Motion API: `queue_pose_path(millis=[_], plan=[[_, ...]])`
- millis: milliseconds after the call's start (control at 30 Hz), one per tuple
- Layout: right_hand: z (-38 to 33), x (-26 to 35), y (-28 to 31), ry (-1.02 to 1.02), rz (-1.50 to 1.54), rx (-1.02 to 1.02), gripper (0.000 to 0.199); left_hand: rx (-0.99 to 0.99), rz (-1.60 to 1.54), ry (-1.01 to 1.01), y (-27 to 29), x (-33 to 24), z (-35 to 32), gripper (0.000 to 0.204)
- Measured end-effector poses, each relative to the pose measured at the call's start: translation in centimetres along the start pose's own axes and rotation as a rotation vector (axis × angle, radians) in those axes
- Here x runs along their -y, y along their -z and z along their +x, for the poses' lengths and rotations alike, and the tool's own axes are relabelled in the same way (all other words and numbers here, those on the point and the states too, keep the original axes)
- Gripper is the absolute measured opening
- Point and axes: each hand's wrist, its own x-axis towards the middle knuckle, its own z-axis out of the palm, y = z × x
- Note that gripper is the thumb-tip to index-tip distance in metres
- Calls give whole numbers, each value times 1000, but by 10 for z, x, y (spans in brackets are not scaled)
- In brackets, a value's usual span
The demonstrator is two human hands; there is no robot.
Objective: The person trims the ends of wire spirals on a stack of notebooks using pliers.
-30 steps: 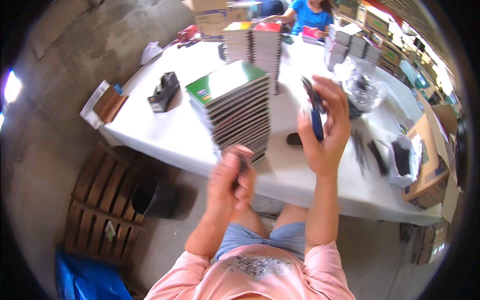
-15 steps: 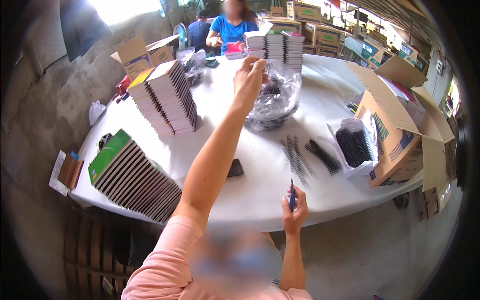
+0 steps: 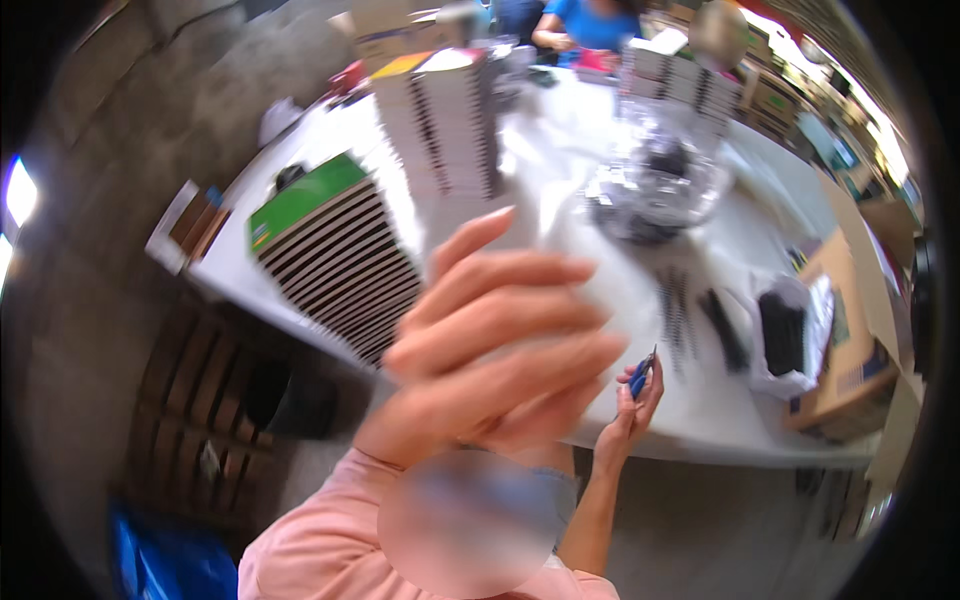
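Note:
My left hand (image 3: 500,340), smeared by motion, is raised close in front of me with its fingers stretched out and nothing visible in them. Near the table's front edge, my right hand (image 3: 634,408) is closed around small blue-handled pliers (image 3: 639,378), tips pointing up and away. Beyond the pliers lie several loose black spiral coils (image 3: 677,312), with a darker bundle of coils (image 3: 723,330) to their right. More black coils (image 3: 784,322) fill a container lined with white paper. A stack of notebooks with a green cover (image 3: 335,265) leans at the left.
A taller notebook stack (image 3: 450,130) and a clear plastic bag (image 3: 660,190) with dark contents stand farther back on the white table (image 3: 560,150). An open cardboard box (image 3: 845,370) is at the right. Across the table sits a person in blue (image 3: 595,22).
My left hand has come back from the plastic bag toward me, and its fingers have spread. My right hand keeps the pliers. The whole view has shifted, with the table's things now farther right.

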Motion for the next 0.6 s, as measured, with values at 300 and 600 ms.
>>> queue_pose_path(millis=[300, 600], plan=[[-39, 78, -126, 807, -485, 519, 40, -104, 135, 273, 206, 104, -45, 39], [-47, 115, -216, 964, -524, 425, 40, -6, 1, 337, 192, 155, -74, 49]])
